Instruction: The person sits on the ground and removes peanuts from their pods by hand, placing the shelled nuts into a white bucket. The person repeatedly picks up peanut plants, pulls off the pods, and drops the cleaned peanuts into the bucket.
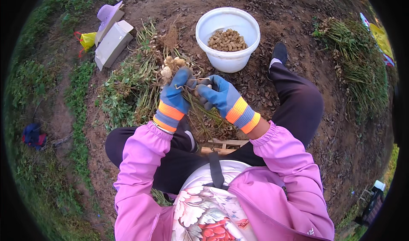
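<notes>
My left hand (177,92), in a blue coated work glove with an orange-banded cuff, grips the root end of a peanut plant. A cluster of pale peanut pods (171,68) sticks out beyond its fingers. Thin roots stretch from it towards my right hand (219,92), gloved the same way. The right fingers are bent around a pod (209,86), mostly hidden by the glove. Under and left of the hands lies a heap of pulled peanut plants (127,94). Just beyond the right hand stands a white plastic bucket (228,60), with picked peanuts (227,40) in its bottom.
A low wooden stool (220,145) shows between my legs. At the upper left are cardboard boxes (113,44), a purple sun hat (108,14) and a yellow bag (88,41). More peanut plants (358,59) are piled at the right. Dark cloth (33,136) lies far left.
</notes>
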`<state>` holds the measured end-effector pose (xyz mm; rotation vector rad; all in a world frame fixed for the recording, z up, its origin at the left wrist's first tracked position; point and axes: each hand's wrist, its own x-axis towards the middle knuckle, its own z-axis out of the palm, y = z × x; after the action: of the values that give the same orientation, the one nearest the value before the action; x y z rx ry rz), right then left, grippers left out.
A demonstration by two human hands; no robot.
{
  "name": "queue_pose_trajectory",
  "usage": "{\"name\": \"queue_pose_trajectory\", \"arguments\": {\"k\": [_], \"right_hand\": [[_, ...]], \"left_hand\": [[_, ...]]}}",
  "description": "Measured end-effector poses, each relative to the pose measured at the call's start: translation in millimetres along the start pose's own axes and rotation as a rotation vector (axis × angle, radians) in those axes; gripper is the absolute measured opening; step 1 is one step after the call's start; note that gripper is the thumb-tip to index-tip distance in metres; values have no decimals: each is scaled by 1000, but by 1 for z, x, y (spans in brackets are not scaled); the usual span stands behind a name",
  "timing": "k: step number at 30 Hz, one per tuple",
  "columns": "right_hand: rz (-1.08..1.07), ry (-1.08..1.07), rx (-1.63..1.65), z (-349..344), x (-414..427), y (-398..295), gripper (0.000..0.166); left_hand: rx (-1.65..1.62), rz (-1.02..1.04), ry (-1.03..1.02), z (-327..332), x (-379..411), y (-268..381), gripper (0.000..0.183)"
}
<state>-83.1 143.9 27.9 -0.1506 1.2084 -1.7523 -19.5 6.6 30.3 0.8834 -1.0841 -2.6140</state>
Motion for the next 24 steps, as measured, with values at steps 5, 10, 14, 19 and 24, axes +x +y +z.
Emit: {"name": "queue_pose_trajectory", "arguments": {"k": [5,10,14,19,24], "right_hand": [[-158,215,-175,12,9,21,31],[-230,127,-326,3,6,19,24],[-167,-99,-518,-21,-1,-9,18],[-15,-192,-372,-39,-8,-36,17],[34,-113,-163,-42,-16,-52,27]], "left_hand": [[56,20,113,11,-7,-6,14],[90,96,-71,-4,0,-10,17],[67,53,-124,-10,-9,-9,16],[238,41,-159,-4,-21,-9,24],[1236,745,-529,-10,-14,-2,36]]}}
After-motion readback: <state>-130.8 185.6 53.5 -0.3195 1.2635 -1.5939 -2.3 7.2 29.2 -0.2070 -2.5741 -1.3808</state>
